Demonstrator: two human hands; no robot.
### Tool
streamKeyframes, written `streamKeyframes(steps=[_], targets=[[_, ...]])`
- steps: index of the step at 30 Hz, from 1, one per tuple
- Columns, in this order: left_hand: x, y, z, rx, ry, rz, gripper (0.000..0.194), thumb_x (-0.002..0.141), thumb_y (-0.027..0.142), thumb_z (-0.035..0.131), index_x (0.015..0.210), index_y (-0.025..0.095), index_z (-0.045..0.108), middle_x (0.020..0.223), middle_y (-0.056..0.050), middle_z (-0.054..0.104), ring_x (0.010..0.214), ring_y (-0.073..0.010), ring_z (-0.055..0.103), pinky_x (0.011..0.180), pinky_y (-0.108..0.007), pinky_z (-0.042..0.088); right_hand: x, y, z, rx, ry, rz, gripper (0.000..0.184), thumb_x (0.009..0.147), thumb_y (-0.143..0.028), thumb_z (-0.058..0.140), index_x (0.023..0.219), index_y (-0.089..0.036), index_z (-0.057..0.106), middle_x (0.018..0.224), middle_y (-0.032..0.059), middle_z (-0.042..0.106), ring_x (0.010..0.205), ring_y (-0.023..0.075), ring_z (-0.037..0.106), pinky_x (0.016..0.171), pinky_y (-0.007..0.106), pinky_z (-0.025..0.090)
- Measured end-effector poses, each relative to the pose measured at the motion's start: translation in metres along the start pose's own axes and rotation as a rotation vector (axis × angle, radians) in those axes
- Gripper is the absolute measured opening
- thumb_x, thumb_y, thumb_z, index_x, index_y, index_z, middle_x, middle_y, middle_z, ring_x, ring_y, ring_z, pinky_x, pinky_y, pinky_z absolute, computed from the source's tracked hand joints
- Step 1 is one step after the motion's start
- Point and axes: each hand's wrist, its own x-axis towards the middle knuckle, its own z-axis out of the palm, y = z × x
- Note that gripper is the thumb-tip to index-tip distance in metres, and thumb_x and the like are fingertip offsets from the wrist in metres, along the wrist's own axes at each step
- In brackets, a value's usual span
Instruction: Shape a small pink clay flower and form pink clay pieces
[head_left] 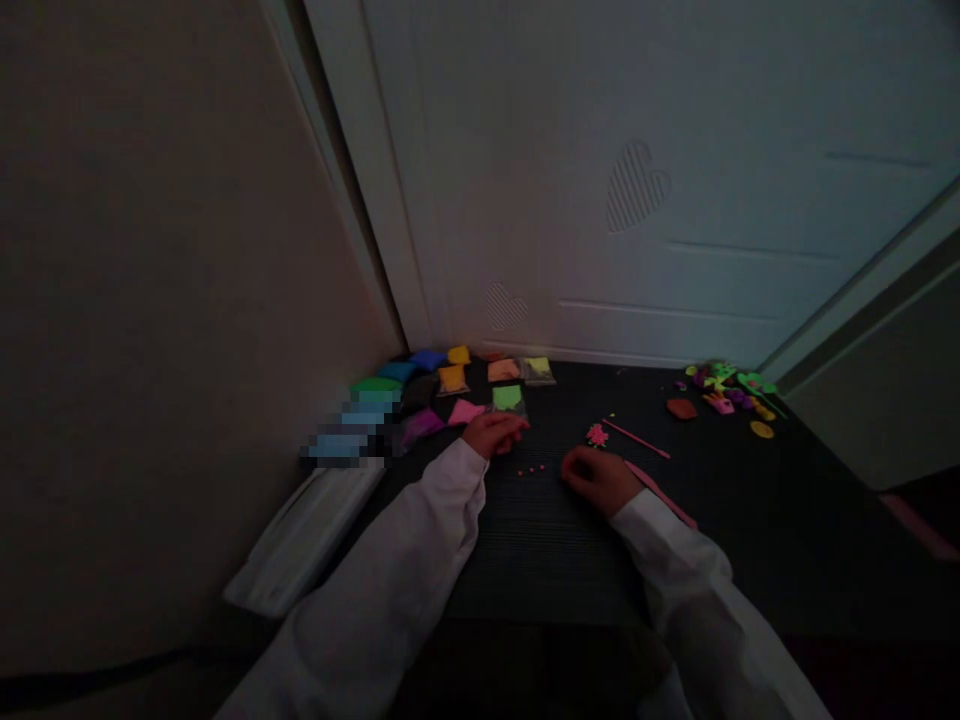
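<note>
Three pink balls (532,470) lie between left hand (493,434) and right hand (600,480), apparently for easy reach, each grip curled nearly closed, its contents unclear.

Tabletop (547,540), black; sleeves (405,560), white. Small balls (532,470), pink; thin stick (637,438), pink. Door (487,150), pale, with striped hearts (636,187). Packets (451,380) range through green, blue, orange, yellow, pink and purple.
</note>
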Motion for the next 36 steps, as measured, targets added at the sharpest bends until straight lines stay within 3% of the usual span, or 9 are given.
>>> streamKeyframes(steps=[6,16,22,27,32,36], targets=[[-0.009,-0.003,0.001,-0.014,0.051,0.059,0.032,0.053,0.039,0.062,0.066,0.010,0.060,0.050,0.001,0.048,0.038,-0.0047,0.039,0.034,-0.018,0.023,-0.006,-0.001,0.009,0.013,0.123,0.000,0.024,0.076,-0.026,0.041,0.094,-0.021,0.056,0.086,0.0027,0.062,0.077,0.0134,0.056,0.070,0.029,0.043],[-0.032,-0.011,0.003,-0.098,0.154,0.112,0.027,0.053,0.033,0.063,0.064,0.009,0.060,0.047,0.001,0.050,0.038,-0.0050,0.040,0.036,-0.018,0.024,-0.010,-0.004,0.011,0.014,0.241,0.084,0.026,0.067,-0.044,0.050,0.067,-0.018,0.055,0.058,-0.0011,0.055,0.054,0.0116,0.051,0.051,0.023,0.040],[-0.033,-0.011,-0.002,-0.195,0.190,0.114,0.027,0.052,0.034,0.061,0.064,0.009,0.059,0.047,0.000,0.051,0.039,-0.0066,0.043,0.038,-0.019,0.026,-0.013,-0.001,0.013,0.050,0.274,0.088,0.028,0.072,-0.043,0.042,0.076,-0.019,0.057,0.066,-0.0011,0.058,0.061,0.0107,0.052,0.056,0.022,0.039],[-0.031,-0.014,-0.006,-0.261,0.222,0.119,0.024,0.053,0.032,0.059,0.063,0.010,0.059,0.047,0.000,0.051,0.041,-0.0069,0.045,0.039,-0.019,0.027,-0.013,0.001,0.014,0.054,0.293,0.116,0.038,0.073,-0.049,0.036,0.062,-0.018,0.054,0.053,-0.0023,0.051,0.051,0.0094,0.047,0.048,0.021,0.035],[-0.034,-0.013,-0.005,-0.298,0.240,0.117,0.024,0.055,0.031,0.058,0.064,0.009,0.060,0.049,-0.001,0.053,0.043,-0.0076,0.046,0.040,-0.020,0.029,-0.009,0.005,0.016,0.066,0.271,0.089,0.030,0.066,-0.047,0.048,0.065,-0.018,0.054,0.057,-0.0020,0.053,0.054,0.0102,0.048,0.050,0.021,0.036],[-0.036,-0.011,-0.004,-0.319,0.239,0.119,0.023,0.056,0.029,0.057,0.065,0.009,0.061,0.049,-0.002,0.053,0.045,-0.0082,0.047,0.042,-0.020,0.030,-0.009,0.005,0.014,0.074,0.251,0.044,0.024,0.071,-0.040,0.045,0.075,-0.019,0.056,0.068,-0.0008,0.056,0.062,0.0109,0.050,0.057,0.022,0.037]])
